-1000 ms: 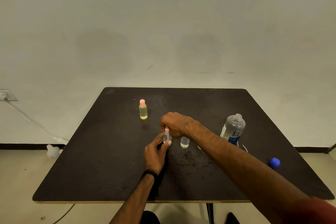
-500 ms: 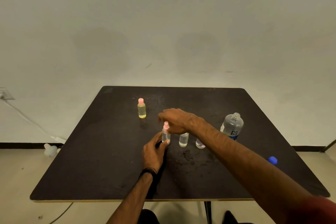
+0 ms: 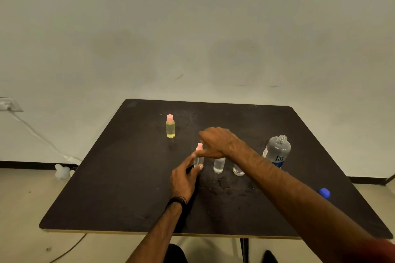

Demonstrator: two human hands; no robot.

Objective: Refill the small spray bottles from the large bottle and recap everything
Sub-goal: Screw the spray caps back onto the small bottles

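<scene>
Near the middle of the dark worktop (image 3: 128,188) stands a small clear spray bottle (image 3: 198,161) with a pink top (image 3: 200,146), upright. The left hand (image 3: 184,179) holds its body from the near side, thumb and fingers curled round the lower part. The right hand (image 3: 218,142) hangs over the top from the right, its fingers reaching toward the pink top; whether they pinch it or only touch it is hard to tell, as the hand hides the contact.

Just beside this bottle, to its right, stands a second small clear bottle (image 3: 218,165), its neck hidden behind the right wrist. Next to that is a third small bottle (image 3: 238,171) with a purplish tint at its base, mostly covered by the right forearm. The forearm crosses in front of both.

Further right stands the large clear bottle (image 3: 277,151), uncapped, with a blue and white label. Its blue cap (image 3: 324,193) lies well apart, near the right edge of the worktop.

Toward the far left of the worktop stands a yellow bottle (image 3: 170,128) with a pink cap, well apart from the hands. Wet patches (image 3: 224,183) mark the surface in front of the small bottles.

On the left wrist sits a black band (image 3: 177,200). On the floor to the left lies a whitish object (image 3: 62,172) beside a white cable (image 3: 36,134) running from a wall socket (image 3: 8,104).
</scene>
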